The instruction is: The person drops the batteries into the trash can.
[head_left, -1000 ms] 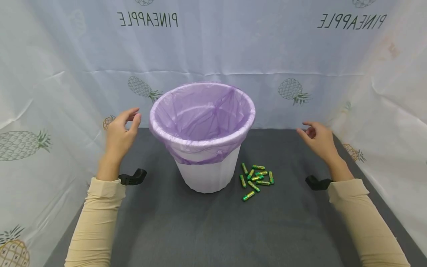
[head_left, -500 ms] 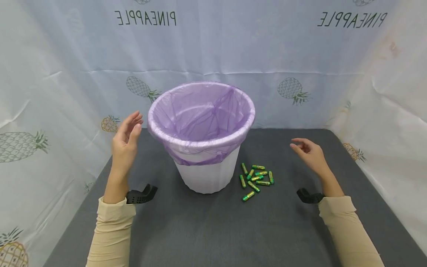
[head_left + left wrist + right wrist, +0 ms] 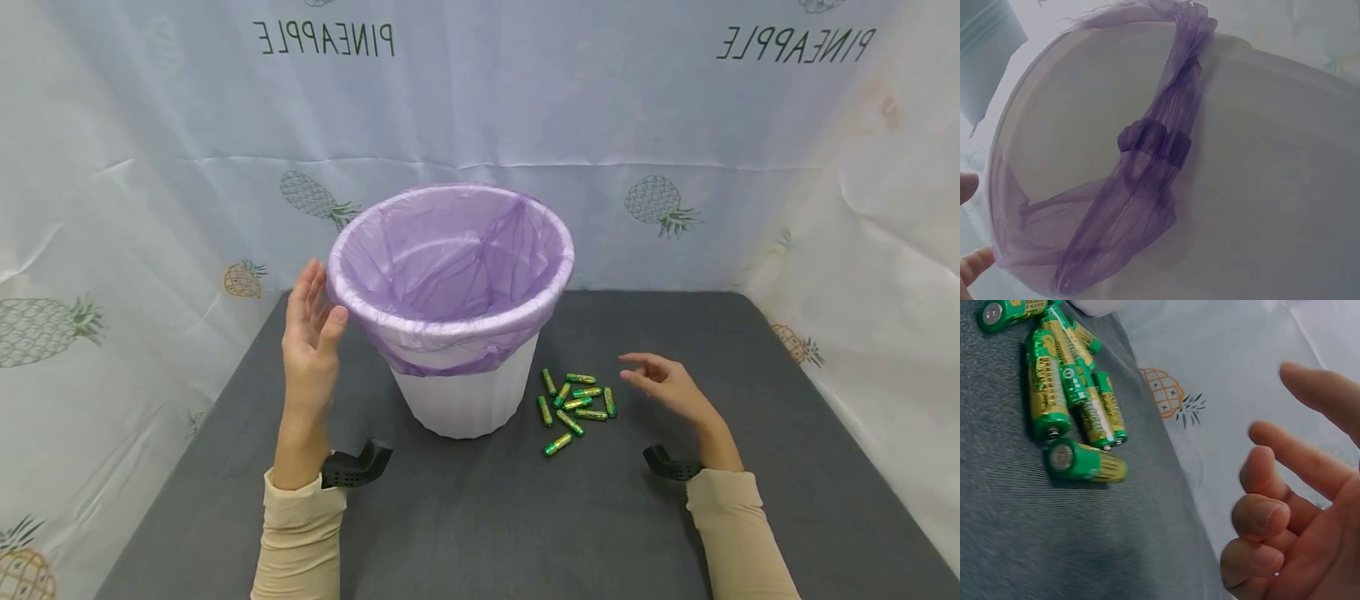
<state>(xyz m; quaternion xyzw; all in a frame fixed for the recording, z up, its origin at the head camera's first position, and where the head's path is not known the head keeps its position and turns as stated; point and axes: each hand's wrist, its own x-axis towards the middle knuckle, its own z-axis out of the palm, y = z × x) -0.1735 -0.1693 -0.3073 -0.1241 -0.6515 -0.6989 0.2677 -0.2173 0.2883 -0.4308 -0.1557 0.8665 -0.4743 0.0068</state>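
Note:
A white waste bin [image 3: 465,404] stands upright, lined with a translucent purple bin bag [image 3: 450,283] folded over its rim. My left hand [image 3: 311,342] is beside the bin's left side, fingers extended upward. Its fingertips [image 3: 977,262] lie close to the bag's edge in the left wrist view; contact is hard to tell. On the right, my right hand [image 3: 670,387] hovers above the table with nothing in it. Its thumb and index finger are apart, the other fingers loosely bent. Between bin and right hand lie several green-and-yellow batteries [image 3: 577,403], seen close in the right wrist view [image 3: 1047,387].
A dark grey cloth covers the table [image 3: 487,533]. White curtains [image 3: 480,100] printed with pineapples hang at the back and both sides. Black wrist camera mounts [image 3: 358,464] sit on both wrists. The bag's gathered, twisted part [image 3: 1154,144] hangs on the bin's outside.
My left hand has moved right, up to the bin's side, its fingers straightening. My right hand has come left and nearer, towards the batteries. Bin and batteries stay put.

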